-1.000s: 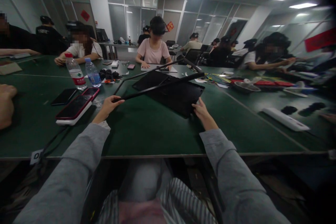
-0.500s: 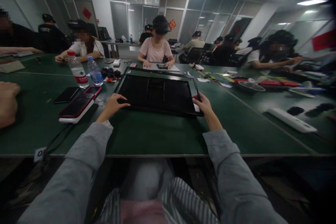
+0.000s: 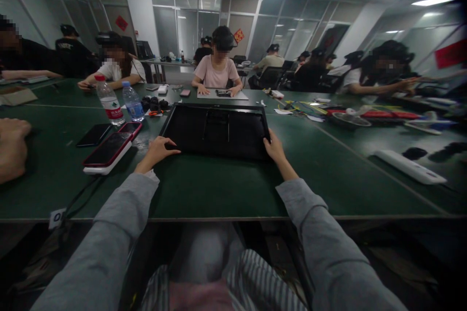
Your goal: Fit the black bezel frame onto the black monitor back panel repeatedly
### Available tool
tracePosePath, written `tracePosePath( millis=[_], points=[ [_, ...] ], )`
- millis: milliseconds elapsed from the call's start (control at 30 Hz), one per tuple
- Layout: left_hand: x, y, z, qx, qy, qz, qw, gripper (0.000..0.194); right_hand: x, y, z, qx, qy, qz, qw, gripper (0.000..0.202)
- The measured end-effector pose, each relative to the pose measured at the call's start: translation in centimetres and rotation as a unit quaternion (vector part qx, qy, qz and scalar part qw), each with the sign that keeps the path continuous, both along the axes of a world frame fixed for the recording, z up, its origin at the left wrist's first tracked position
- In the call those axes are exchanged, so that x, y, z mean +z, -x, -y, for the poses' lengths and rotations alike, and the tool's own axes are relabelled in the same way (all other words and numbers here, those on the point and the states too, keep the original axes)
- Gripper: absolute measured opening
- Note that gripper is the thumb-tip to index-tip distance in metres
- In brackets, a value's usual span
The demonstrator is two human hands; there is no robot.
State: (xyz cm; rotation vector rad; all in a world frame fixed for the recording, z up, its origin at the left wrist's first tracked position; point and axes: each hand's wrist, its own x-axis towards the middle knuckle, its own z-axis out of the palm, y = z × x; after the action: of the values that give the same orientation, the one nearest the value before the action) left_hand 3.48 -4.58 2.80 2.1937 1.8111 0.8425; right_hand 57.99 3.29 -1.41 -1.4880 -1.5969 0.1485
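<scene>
A flat black rectangular panel with a raised frame [image 3: 237, 132] lies in front of me on the green table [image 3: 219, 187]. My left hand [image 3: 157, 150] is at its near left corner, thumb and fingers bent round the edge. On the right side, my right hand [image 3: 274, 148] grips the panel's near right edge, with the thumb on top and the fingers partly hidden underneath. Thin upright lines and a small dark rectangle show in the middle of the panel.
Left of the panel are a red-cased phone [image 3: 107, 148] on a white block, a black phone [image 3: 94, 135] and two bottles [image 3: 134, 102]. A white power strip [image 3: 408, 166] lies right. Someone's hand [image 3: 12, 149] is far left. A person [image 3: 218, 70] sits opposite.
The outer frame has dropped down onto the dark inner part; the gap seen between them at the far and right sides has closed. My right hand has shifted slightly left.
</scene>
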Motion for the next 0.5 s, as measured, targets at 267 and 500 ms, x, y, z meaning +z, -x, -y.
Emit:
tracePosePath(
  millis=[267,500],
  points=[
    [-0.8,0.1,-0.6,-0.049,-0.030,0.010,0.998,0.041,-0.2,-0.8,0.3,-0.008,0.022,0.028,0.999,0.069],
    [-1.4,0.2,-2.0,0.021,-0.101,0.127,0.986,0.049,0.3,-0.5,0.4,-0.020,0.025,-0.028,0.999,0.080]
  ],
)
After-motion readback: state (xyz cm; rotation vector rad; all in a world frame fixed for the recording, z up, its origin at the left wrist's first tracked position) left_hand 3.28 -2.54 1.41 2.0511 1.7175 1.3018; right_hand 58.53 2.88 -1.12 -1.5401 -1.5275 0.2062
